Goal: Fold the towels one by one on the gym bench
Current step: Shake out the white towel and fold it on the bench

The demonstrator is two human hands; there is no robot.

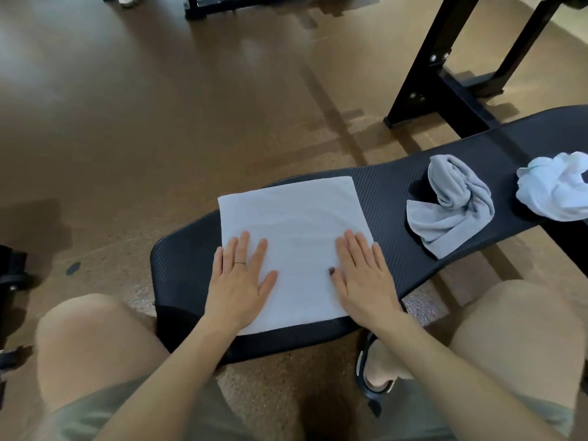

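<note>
- Head view — tabletop (397, 198): a black padded gym bench with a ribbed cover, running from the lower centre of the frame toward 2 o'clock.
- Flat towel (292, 237): white, spread smooth as a near-square on the near end of the tabletop; its far edge overhangs the bench edge toward 11 o'clock, and its near edge reaches the bench edge closest to the person.
- Left hand (241, 278): palm down on the towel's near left part, fingers straight and slightly spread, pointing to 12 o'clock; a thin ring shows on one finger. Grip released — the hand presses flat and clasps nothing.
- Right hand (359, 275): palm down on the towel's near right part, fingers straight and together, outer edge at the towel's right border. Grip released, pressing flat.
- Grey towel (451, 205): crumpled in a loose heap on the tabletop at 3 o'clock from the flat towel, apart from it.
- White towel (553, 189): crumpled, further along the tabletop at 3 o'clock, near the grey towel, partly cut by the frame edge.
- Black steel frame (445, 78): stands on the brown floor (159, 106) at 1 o'clock, beyond the tabletop.
- Person's knees flank the tabletop's near end; a sandalled foot (378, 370) rests on the floor beneath the right forearm.
</note>
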